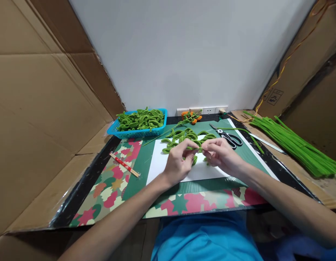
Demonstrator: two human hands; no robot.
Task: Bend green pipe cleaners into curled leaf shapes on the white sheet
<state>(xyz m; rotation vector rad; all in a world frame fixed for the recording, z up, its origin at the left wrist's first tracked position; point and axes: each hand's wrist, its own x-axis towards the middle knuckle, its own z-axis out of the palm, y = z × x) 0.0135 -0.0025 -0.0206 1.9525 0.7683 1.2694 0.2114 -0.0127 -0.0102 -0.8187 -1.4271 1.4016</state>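
Observation:
My left hand (180, 161) and my right hand (221, 154) meet above a white sheet (159, 163), each pinching a piece of green pipe cleaner (200, 149) between thumb and fingers. Its exact shape is partly hidden by the fingertips. Looped green pipe-cleaner leaves (187, 134) lie on the sheet just behind and under my hands. To the right of them rest scissors (231, 139) with dark handles, blades pointing to the back left. A green stem with orange pipe-cleaner flowers (192, 116) lies at the back.
A blue basket (130, 133) heaped with green leaves stands back left. Paper-wrapped chopsticks (124, 165) lie on the patterned mat (113, 181). Straight green pipe cleaners (295, 145) are bundled at right. Cardboard walls (42, 108) flank the table; a power strip (208, 110) sits along the wall.

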